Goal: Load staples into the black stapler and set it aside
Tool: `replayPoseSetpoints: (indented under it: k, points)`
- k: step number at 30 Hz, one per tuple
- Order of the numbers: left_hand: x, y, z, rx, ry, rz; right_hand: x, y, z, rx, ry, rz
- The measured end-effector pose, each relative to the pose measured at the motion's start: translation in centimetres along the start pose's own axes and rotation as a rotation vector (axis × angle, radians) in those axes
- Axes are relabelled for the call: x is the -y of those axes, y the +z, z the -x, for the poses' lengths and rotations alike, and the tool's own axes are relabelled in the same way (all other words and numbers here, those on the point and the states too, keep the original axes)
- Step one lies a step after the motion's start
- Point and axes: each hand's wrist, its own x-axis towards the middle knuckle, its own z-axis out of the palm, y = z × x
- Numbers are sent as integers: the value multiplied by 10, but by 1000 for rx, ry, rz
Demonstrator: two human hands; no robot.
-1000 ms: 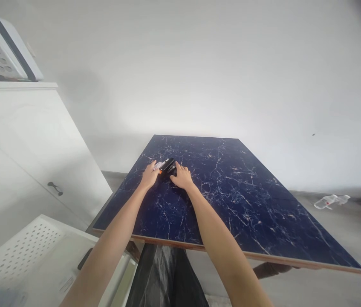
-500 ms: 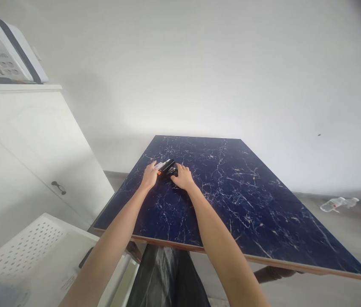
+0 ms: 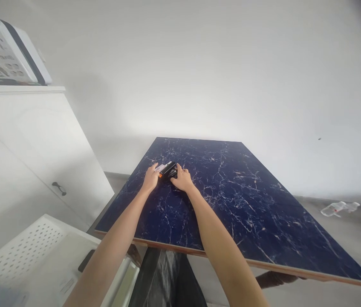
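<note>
A small black box-shaped item (image 3: 168,169) with a whitish label and an orange corner lies on the dark blue marbled table (image 3: 225,200). My left hand (image 3: 150,178) grips its left end, thumb and fingers closed around the pale and orange part. At the other end, my right hand (image 3: 183,179) is closed on the black part, thumb in front and fingers behind. Its exact kind is too small to make out, and the fingers cover both of its ends.
On the left stands a white cabinet (image 3: 39,140) with a dark handle, topped by a printed white case (image 3: 4,55). A white perforated basket (image 3: 23,251) sits low at the left, a dark flat object (image 3: 86,261) beside my forearm. Clear plastic bottles (image 3: 335,209) lie right of the table.
Both hands stay on the black item, with hardly any movement between them. The whole view has shifted slightly, so the table and cabinet sit a little lower.
</note>
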Motion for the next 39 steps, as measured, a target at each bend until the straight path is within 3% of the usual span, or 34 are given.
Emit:
replayPoseSetpoints:
  k: [13,23,39]
  points:
    - [1,2,3,7,47,1,2,-4,0,46,-67,59]
    - [-2,0,1,-39,22,53,-9,-6,7,-57,-32,-50]
    - [2,-2,2,-18,70,-29,-9,-12,13,-82,11,-99]
